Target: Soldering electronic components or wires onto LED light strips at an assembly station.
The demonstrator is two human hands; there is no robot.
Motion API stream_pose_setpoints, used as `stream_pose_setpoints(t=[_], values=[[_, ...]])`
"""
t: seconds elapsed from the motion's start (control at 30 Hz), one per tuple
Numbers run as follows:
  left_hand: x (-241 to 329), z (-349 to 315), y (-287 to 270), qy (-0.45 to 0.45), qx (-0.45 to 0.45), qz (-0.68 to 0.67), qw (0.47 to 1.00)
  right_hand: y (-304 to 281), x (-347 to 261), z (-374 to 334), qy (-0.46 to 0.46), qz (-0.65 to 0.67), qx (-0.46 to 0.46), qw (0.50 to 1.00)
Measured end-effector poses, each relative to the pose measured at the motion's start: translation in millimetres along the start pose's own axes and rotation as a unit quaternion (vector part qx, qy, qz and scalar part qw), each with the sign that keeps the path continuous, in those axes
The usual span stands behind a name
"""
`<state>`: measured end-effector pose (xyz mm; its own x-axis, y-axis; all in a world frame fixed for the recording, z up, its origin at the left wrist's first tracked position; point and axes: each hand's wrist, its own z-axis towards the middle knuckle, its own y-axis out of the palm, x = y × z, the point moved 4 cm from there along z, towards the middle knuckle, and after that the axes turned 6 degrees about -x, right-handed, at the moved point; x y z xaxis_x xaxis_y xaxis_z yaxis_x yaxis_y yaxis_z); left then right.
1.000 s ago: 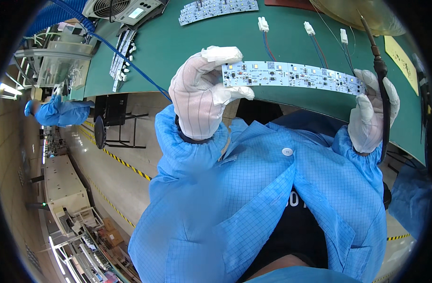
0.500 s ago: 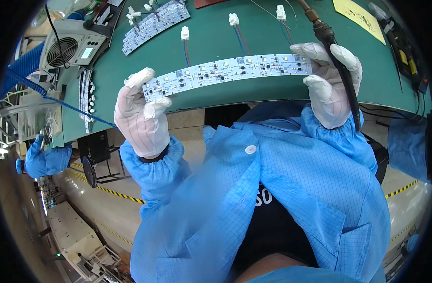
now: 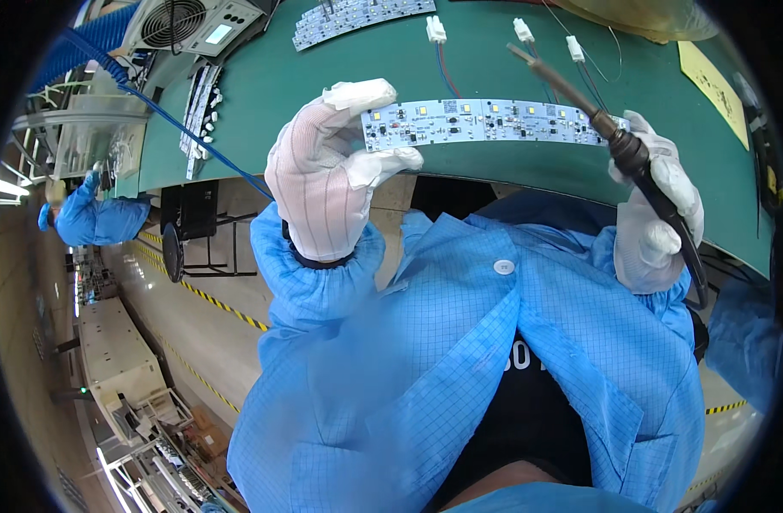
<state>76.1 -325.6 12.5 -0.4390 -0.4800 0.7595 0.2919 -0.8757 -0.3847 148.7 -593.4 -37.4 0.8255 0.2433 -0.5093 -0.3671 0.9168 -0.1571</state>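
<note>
A long, slightly curved white LED circuit board (image 3: pixel 468 128) is held above the front of the green bench. My left hand (image 3: pixel 319 175), in a striped white glove with taped fingertips, pinches its left end between thumb and fingers. In my right hand (image 3: pixel 656 231), gloved likewise, is a black soldering iron (image 3: pixel 638 158). Its metal tip points up and left, passing in front of the board's right part. The right fingers lie by the board's right end; the iron partly hides whether they touch it. Beyond the board lie white wire connectors (image 3: pixel 436 31) with red and blue leads.
More LED boards (image 3: pixel 361 19) lie at the back. Narrow boards with connectors (image 3: pixel 201 120) lie at the left, below a grey box with a fan (image 3: pixel 186 24). A blue cable (image 3: pixel 195 137) crosses the left edge. Yellow paper (image 3: pixel 715 90) lies at the right.
The view has shifted, so bench items appear farther right and higher. My right hand has turned, and the soldering iron now slants left across the board's right part. My left hand keeps its pinch.
</note>
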Motion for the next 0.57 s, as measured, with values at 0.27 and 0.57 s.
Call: stream_pose_setpoints(t=[0.27, 0.57], values=[[3, 0, -7, 0.029, 0.008, 0.118, 0.993, -9, -8, 1, 0.076, 0.065, 0.006, 0.995], [8, -4, -6, 0.036, 0.012, 0.166, 0.985, 18, -12, 12, 0.045, 0.047, -0.117, 0.991]])
